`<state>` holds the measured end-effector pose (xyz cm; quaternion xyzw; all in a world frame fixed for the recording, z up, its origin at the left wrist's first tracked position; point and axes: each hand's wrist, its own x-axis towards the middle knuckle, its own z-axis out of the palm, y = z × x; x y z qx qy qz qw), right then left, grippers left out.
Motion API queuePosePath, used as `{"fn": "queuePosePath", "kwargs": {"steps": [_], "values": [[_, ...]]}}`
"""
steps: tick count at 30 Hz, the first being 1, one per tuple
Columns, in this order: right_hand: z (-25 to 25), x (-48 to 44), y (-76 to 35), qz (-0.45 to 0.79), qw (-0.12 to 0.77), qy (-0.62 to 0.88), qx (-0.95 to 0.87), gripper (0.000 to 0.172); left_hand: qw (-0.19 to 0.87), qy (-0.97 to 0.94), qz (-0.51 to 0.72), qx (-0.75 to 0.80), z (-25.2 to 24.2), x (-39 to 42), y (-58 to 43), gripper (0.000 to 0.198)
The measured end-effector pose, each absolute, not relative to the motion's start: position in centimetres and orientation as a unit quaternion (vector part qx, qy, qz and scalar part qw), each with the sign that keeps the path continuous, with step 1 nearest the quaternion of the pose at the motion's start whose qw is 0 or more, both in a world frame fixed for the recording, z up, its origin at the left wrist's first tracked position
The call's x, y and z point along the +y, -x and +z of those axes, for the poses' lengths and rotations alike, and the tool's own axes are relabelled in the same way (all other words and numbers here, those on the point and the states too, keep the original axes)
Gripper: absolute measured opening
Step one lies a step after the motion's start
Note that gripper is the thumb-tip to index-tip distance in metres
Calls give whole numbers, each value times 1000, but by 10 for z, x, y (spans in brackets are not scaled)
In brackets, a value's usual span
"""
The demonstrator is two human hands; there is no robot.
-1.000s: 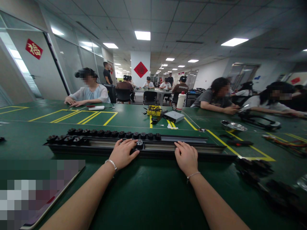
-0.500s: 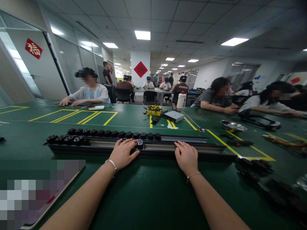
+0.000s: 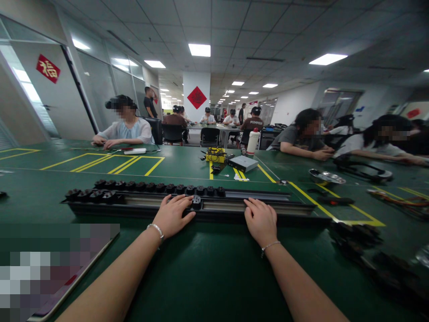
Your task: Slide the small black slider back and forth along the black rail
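In front of me a long black track rail lies across the table, with a pale channel along its length. A single black socket-like module sits in the channel near the middle. My left hand lies over the rail just left of that module. Its fingers are stretched out, the index fingertip at the module's left side and the thumb apart along the front edge. Farther right, my right hand rests on the rail with extended fingers and holds nothing. Several similar modules stand at the rail's left end.
Behind lies a second rail bearing a row of modules. Loose black parts lie at the right, near a metal bowl. A yellow box, grey box and bottle stand beyond. People sit around the table.
My hands, the rail and the module stay practically in place. Across the table at the left, a person's hands have shifted slightly.
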<state>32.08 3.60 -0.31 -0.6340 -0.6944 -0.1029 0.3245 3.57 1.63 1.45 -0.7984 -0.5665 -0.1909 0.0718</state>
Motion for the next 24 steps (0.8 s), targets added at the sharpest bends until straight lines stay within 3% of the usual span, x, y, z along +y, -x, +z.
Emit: {"fn": "queuePosePath", "kwargs": {"steps": [24], "values": [[-1,35,-320,-92,324,637,-694,37,93,799,-200,-559,15,15,-41,34]]}}
